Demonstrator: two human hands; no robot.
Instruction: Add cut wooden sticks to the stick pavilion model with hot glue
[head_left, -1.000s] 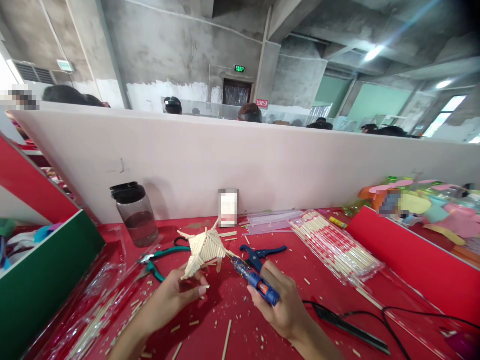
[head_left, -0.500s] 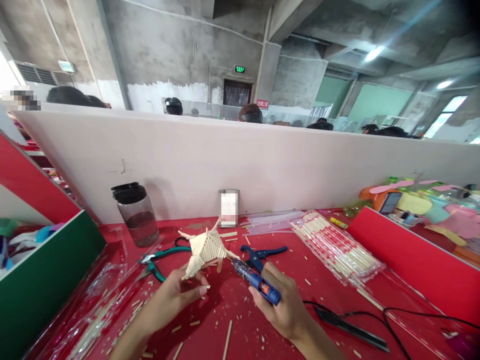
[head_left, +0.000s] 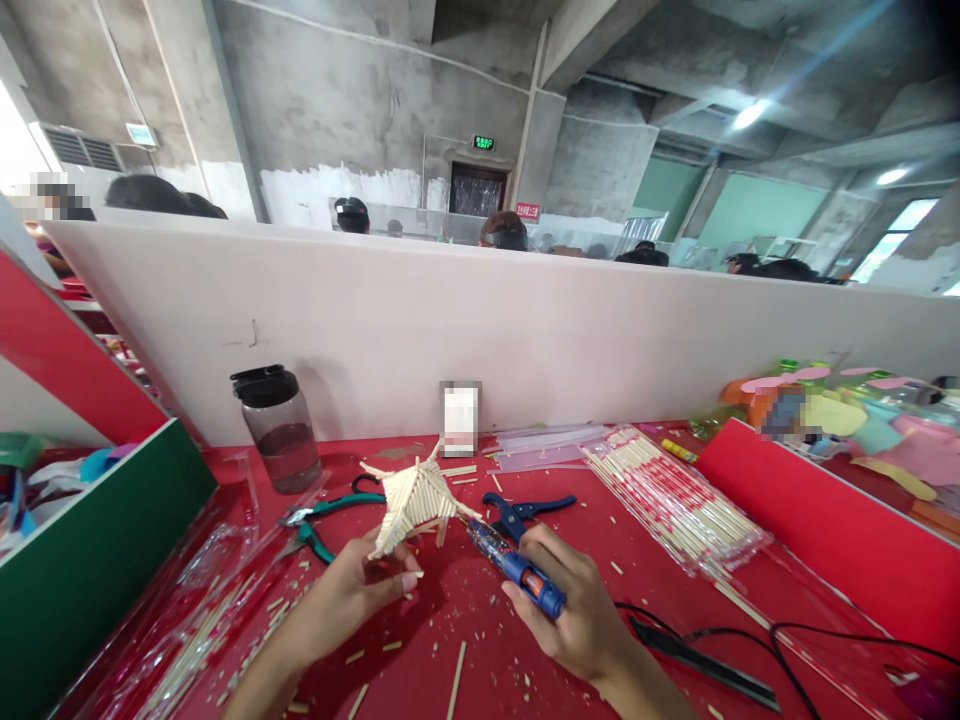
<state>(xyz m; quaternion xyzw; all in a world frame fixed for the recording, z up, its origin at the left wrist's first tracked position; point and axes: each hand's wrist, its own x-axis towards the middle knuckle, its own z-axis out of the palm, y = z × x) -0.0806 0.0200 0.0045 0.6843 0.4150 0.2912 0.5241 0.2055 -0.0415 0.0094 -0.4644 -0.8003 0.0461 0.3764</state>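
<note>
Gluing looks like the step in hand. Head view: your left hand (head_left: 367,585) holds the stick star (head_left: 416,495) by its lower-left point, above the red table (head_left: 412,690); your right grips the blue glue gun (head_left: 517,570), tip at or just beside the star's right arm. Next move calls for a steady star.

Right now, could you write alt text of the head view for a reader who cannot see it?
A person's left hand holds a star made of thin, pale sticks, while the right hand points a blue glue gun towards it. The red table bears green-handled pliers, blue cutters, bagged sticks and a bottle.
</note>
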